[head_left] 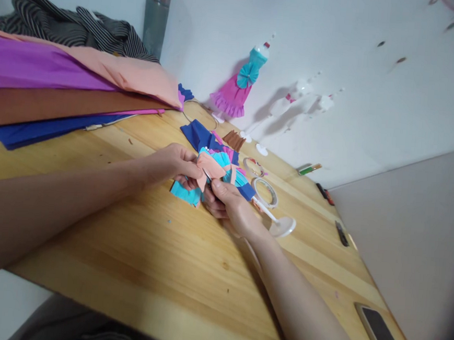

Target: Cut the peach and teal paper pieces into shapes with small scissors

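My left hand [186,168] pinches a small peach piece of crepe paper [211,165] by its edge, above the middle of the table. My right hand [224,198] is closed around small scissors [207,177]; their metal blades lie against the peach paper, and the handles are hidden by my fingers. Just behind and under the hands lie pleated turquoise paper [222,159], a flat turquoise piece [186,193] and a dark blue piece [198,135]. A white stand with a round base [283,227] lies on its side by my right hand.
Large folded crepe sheets [50,67] and a striped cloth [73,24] fill the left. A dressed mini mannequin [242,82] and two bare ones [291,99] stand along the wall. Tape rolls [265,192], a cutter [341,234] and a phone [384,337] lie rightward on the wooden table [156,269].
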A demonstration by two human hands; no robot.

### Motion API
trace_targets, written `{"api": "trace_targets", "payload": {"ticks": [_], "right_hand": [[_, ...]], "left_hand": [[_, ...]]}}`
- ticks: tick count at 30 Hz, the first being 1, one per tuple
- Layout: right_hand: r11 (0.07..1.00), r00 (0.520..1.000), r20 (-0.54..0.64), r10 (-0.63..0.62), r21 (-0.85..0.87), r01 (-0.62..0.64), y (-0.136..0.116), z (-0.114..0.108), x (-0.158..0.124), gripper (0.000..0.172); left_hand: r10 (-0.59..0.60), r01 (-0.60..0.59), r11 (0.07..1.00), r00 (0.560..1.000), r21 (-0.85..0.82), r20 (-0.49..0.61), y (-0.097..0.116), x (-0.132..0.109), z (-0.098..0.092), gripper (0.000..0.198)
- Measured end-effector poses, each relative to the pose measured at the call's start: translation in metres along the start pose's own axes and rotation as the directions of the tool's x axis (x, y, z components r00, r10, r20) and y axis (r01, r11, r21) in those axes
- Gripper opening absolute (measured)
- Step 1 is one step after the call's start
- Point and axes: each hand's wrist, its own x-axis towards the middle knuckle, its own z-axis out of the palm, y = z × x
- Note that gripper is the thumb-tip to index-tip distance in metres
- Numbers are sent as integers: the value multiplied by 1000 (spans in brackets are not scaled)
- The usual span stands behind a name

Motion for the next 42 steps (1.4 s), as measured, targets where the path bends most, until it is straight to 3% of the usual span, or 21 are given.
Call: {"api": "trace_targets", "payload": {"ticks": [32,42], "right_hand": [[999,1000,-8,-13,37,13,3,0,1,48],[1000,1000,-12,-17,-1,17,2,1,-1,49]], "left_hand": [[23,-17,997,996,-70,86,1,-2,0,8],[8,-6,1000,998,-28,69,1,-2,1,9]]}}
